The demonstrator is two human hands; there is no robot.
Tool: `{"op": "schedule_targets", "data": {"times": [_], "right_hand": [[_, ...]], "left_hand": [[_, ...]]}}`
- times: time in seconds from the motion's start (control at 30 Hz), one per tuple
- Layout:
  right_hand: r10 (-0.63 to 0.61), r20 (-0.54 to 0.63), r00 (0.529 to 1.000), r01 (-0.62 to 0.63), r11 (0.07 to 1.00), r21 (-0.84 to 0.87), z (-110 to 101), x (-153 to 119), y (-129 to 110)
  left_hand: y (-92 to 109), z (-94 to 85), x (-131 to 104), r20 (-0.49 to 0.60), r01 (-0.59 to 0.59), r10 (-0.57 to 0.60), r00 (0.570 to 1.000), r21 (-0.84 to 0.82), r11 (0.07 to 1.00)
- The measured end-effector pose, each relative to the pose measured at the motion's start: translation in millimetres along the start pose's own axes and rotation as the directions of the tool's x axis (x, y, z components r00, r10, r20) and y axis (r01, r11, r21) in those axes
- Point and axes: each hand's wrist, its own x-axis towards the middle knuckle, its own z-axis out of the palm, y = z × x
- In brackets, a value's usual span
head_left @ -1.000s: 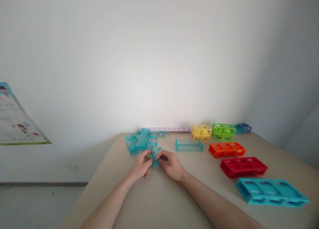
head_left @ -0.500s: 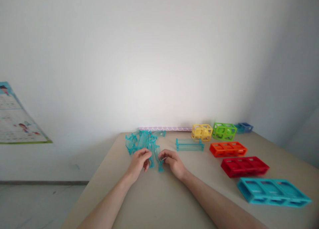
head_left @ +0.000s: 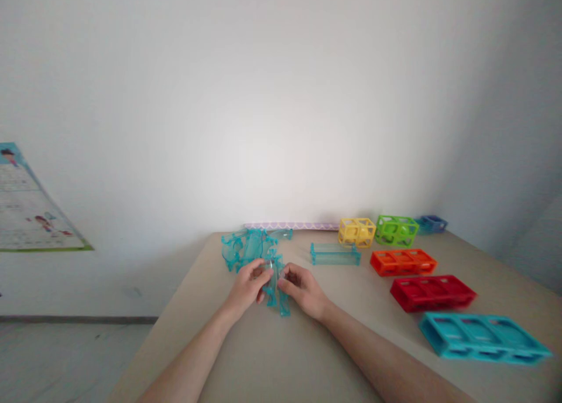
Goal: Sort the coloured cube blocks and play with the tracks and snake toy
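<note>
Two clear teal plastic track pieces stand close together between my hands near the middle of the table. My left hand (head_left: 249,283) pinches the left track piece (head_left: 271,299) with thumb and fingertips. The right track piece (head_left: 283,305) is gripped by my right hand (head_left: 304,287), whose curled fingers hide its upper part. Whether the two pieces touch each other I cannot tell. Behind my left hand lies a loose pile of similar clear teal pieces (head_left: 253,246), some of them curved.
A straight clear teal track piece (head_left: 335,255) lies apart. Along the right are a yellow frame block (head_left: 356,232), green block (head_left: 397,231), dark blue block (head_left: 434,223), orange block (head_left: 403,262), red block (head_left: 432,292) and turquoise block (head_left: 483,336). A purple patterned strip (head_left: 292,226) borders the wall.
Both pieces between my hands have come slightly nearer to me, away from the pile. My left fingers have moved a little to the right, and my right hand has shifted only slightly.
</note>
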Motion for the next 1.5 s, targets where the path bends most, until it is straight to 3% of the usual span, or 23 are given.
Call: {"op": "schedule_targets", "data": {"times": [0.13,0.2,0.33,0.43,0.5,0.63,0.9,1.17,1.5], "right_hand": [[-0.065,-0.015,0.998,0.064,0.995,-0.075,-2,-3,-8],[-0.161,-0.031,0.987,0.152,0.971,-0.185,-4,-5,-14],[-0.361,0.026,0.932,0.328,0.812,-0.483,-8,-6,-23],[-0.391,0.04,0.919,0.341,0.742,-0.577,-10,-5,-23],[-0.42,0.038,0.907,0.358,0.719,-0.596,-10,-3,-21],[-0.498,0.006,0.867,0.399,0.689,-0.605,-9,-2,-17],[-0.562,-0.107,0.82,0.441,0.74,-0.508,-8,-4,-19],[-0.573,0.286,0.768,0.641,0.687,-0.343,1,-7,-35],[-0.571,0.235,0.786,0.618,0.732,-0.287,4,-9,-37]], "left_hand": [[-3,-0.7,3,-0.022,-0.051,0.054,0.998,0.094,0.994],[-2,-1.3,3,-0.053,-0.087,0.092,0.994,0.087,0.992],[-2,-3.5,1,-0.051,-0.135,0.135,0.99,-0.008,0.991],[0,-4.5,-1,-0.031,-0.065,0.061,0.998,-0.139,0.988],[4,-4.5,-3,0.005,0.043,-0.043,0.999,-0.243,0.969],[12,-5.2,-6,0.134,0.255,-0.218,0.967,-0.403,0.879],[13,-12.9,-1,0.162,0.325,-0.283,0.945,-0.512,0.795],[3,-7.1,3,0.138,0.31,-0.284,0.949,-0.578,0.755],[9,-4.5,1,0.149,0.319,-0.289,0.946,-0.599,0.734]]}}
